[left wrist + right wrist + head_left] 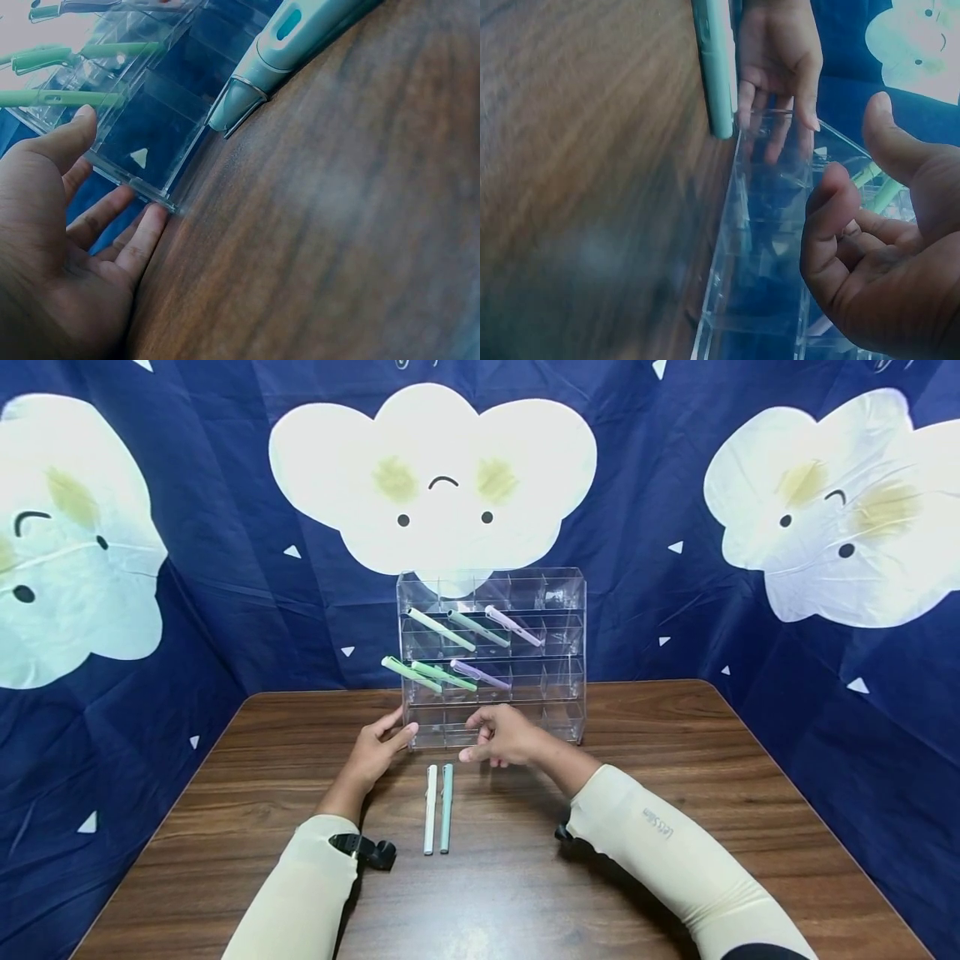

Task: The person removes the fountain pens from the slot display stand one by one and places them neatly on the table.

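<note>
A clear tiered rack (525,718) stands at the back of the table, with several capped pens leaning in its compartments. One tier holds a pale green pen (442,631), a grey-green pen (480,628) and a lilac pen (514,626). Below them lean a light green pen (411,674), a brighter green pen (444,677) and a purple pen (482,674). My left hand (377,752) rests fingertips at the rack's lower left edge. My right hand (506,737), holding nothing, hovers before the bottom tier, fingers loosely bent and thumb apart.
On the table (510,877), a white pen (431,810) and a teal pen (447,808) lie side by side in front of the rack, between my forearms. A blue cloth (645,593) with white clouds hangs behind the table and along both sides.
</note>
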`<state>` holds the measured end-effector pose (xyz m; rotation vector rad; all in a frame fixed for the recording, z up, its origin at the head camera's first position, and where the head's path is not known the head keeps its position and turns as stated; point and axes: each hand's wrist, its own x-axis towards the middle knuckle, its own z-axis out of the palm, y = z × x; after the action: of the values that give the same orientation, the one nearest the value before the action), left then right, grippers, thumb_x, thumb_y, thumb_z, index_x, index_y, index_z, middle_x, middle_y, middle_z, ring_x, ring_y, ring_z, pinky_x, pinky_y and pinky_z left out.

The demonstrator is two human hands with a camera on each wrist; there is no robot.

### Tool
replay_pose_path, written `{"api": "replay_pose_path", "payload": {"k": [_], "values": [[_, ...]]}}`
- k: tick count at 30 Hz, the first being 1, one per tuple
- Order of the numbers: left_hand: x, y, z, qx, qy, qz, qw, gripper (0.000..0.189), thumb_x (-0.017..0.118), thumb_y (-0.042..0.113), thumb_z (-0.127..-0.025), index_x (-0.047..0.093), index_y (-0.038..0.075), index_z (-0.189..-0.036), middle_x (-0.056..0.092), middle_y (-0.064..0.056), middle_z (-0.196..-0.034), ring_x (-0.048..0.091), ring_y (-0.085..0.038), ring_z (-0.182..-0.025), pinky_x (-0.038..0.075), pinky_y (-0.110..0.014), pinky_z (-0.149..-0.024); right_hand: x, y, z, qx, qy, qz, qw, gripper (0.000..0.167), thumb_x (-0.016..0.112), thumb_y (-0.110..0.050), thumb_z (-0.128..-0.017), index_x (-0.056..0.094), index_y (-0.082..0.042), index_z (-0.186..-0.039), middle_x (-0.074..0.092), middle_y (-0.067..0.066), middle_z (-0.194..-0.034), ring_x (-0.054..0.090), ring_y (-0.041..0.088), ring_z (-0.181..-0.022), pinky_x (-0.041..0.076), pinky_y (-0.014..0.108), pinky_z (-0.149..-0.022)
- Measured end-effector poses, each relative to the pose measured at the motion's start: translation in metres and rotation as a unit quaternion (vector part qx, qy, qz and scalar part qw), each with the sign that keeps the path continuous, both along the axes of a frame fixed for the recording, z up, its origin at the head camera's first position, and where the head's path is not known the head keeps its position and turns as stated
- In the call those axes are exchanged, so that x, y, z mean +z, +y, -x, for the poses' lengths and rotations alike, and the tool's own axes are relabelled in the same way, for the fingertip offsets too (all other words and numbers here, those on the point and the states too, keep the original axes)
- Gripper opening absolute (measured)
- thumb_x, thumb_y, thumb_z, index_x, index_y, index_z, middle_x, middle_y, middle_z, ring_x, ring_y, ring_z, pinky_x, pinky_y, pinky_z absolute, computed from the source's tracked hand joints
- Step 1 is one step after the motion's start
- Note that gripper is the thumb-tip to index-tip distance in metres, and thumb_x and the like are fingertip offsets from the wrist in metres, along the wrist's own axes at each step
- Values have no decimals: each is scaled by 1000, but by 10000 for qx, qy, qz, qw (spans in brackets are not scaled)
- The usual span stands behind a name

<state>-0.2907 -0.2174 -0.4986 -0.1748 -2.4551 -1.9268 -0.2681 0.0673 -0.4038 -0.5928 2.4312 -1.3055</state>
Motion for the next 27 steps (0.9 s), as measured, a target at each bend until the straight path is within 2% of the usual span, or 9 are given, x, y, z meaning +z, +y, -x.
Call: {"api": "replay_pose_path", "payload": {"k": [11,14,20,23,27], "values": [[0,0,0,27,-3,-12,10000,66,71,27,-109,44,13,-167,54,-27,-162,62,-36,-140,59,-15,-99,29,15,15,-57,283,38,9996,63,90,-14,-92,61,7,-144,65,1,-78,59,12,-56,53,24,-51],[1,1,0,52,-49,-43,10000,66,72,28,-109,45,15,-167,54,-26,-163,63,-34,-139,60,-15,-99,38,17,19,-138,486,-32,9987,63,91,-16,-91,62,6,-143,65,2,-81,58,14,-59,53,25,-53],[3,1,0,73,-119,-95,9999,65,73,29,-108,46,17,-167,55,-25,-162,63,-34,-140,60,-15,-98,47,20,25,-563,895,-23,9944,58,94,-19,-89,69,2,-138,63,2,-89,58,14,-67,54,26,-55],[4,1,-1,40,-142,-55,9999,67,72,29,-108,44,17,-168,53,-25,-164,61,-34,-141,60,-16,-99,50,21,28,-699,1194,2,9904,54,94,-18,-89,71,2,-134,64,3,-91,59,14,-72,56,26,-57],[2,0,1,32,-151,53,9999,68,71,29,-109,41,16,-168,50,-25,-166,60,-34,-143,60,-16,-100,52,20,33,-851,1660,-34,9824,51,94,-18,-88,73,4,-129,67,8,-94,60,15,-78,55,24,-67]]}}
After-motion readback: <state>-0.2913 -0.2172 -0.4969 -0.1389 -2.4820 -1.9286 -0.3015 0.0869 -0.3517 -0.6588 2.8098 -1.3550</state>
